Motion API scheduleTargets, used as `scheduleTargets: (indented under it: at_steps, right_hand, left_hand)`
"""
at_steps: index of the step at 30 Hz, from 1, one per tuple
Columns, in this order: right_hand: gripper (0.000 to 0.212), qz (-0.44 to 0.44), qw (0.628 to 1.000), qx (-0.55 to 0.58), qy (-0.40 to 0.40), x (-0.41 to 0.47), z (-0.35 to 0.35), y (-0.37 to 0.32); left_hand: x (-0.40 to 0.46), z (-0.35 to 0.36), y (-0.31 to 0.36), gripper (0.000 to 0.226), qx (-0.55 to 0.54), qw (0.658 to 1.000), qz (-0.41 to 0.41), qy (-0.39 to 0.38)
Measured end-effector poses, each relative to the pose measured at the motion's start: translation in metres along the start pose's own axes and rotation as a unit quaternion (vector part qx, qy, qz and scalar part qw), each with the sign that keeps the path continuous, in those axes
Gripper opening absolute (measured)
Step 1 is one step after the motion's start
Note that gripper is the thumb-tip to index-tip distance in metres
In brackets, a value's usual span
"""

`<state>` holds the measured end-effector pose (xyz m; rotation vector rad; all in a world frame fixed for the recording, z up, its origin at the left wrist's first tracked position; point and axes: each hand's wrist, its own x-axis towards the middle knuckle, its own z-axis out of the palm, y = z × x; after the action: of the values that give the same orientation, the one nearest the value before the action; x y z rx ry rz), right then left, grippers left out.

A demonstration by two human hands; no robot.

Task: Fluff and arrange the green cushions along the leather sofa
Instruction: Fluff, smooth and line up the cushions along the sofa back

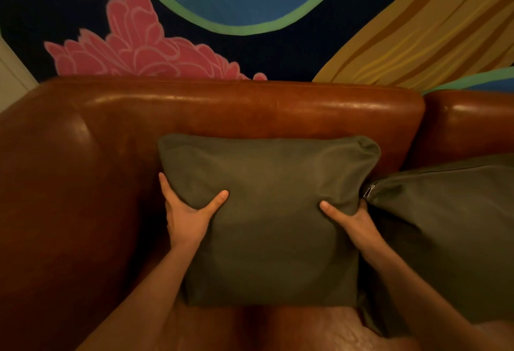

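A person's left hand [187, 218] and right hand [351, 222] clasp opposite side edges of a green cushion [267, 211], thumbs in front, standing upright against the leather sofa [250, 108] backrest, a second cushion [450, 228] touching its right.

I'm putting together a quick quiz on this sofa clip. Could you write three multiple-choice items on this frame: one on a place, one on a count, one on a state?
1. Where is the held cushion?
A. On the floor
B. Against the sofa back, near the armrest
C. On top of the backrest

2. How many green cushions are in view?
A. One
B. Two
C. Four

3. How do the hands meet the cushion?
A. Both grip its sides
B. Only one touches it
C. Both hover clear

Answers:
1 B: the held cushion leans on the leather sofa back.
2 B: a second cushion lies at its right.
3 A: the left hand and right hand each clasp a side, thumbs on the front.
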<state>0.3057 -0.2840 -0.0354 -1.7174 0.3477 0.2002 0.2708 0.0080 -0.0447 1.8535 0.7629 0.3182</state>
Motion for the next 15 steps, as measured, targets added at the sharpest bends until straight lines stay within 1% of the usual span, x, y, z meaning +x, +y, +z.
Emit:
scheduleTargets:
  at_steps: [1, 3, 5, 8, 11, 13, 15]
  right_hand:
    - [0.112, 0.008, 1.000, -0.002, -0.022, 0.006, -0.004, -0.003]
    - [0.129, 0.008, 0.999, -0.017, -0.031, 0.010, -0.006, -0.004]
    - [0.137, 0.001, 0.999, -0.009, -0.040, 0.003, -0.006, -0.001]
    - [0.128, -0.012, 0.998, 0.021, -0.058, -0.014, -0.006, -0.007]
    - [0.112, -0.041, 0.995, 0.052, -0.080, -0.027, -0.002, -0.015]
    - [0.099, -0.064, 0.993, 0.057, -0.077, -0.029, 0.004, -0.023]
    - [0.095, -0.077, 0.993, 0.046, -0.070, -0.026, 0.007, -0.026]
  left_hand:
    - [0.000, 0.000, 0.001, 0.138, -0.006, 1.000, 0.004, 0.000]
    - [-0.002, -0.001, 0.004, 0.136, -0.016, 1.000, 0.012, 0.000]
    - [-0.007, -0.007, 0.006, 0.136, -0.026, 0.999, 0.023, -0.004]
    - [-0.018, -0.019, 0.012, 0.137, -0.036, 0.998, 0.042, -0.012]
    - [-0.022, -0.030, 0.021, 0.132, -0.041, 0.996, 0.083, 0.000]
    - [-0.020, -0.037, 0.025, 0.131, -0.044, 0.993, 0.111, 0.015]
    - [-0.017, -0.040, 0.026, 0.129, -0.048, 0.990, 0.126, 0.030]
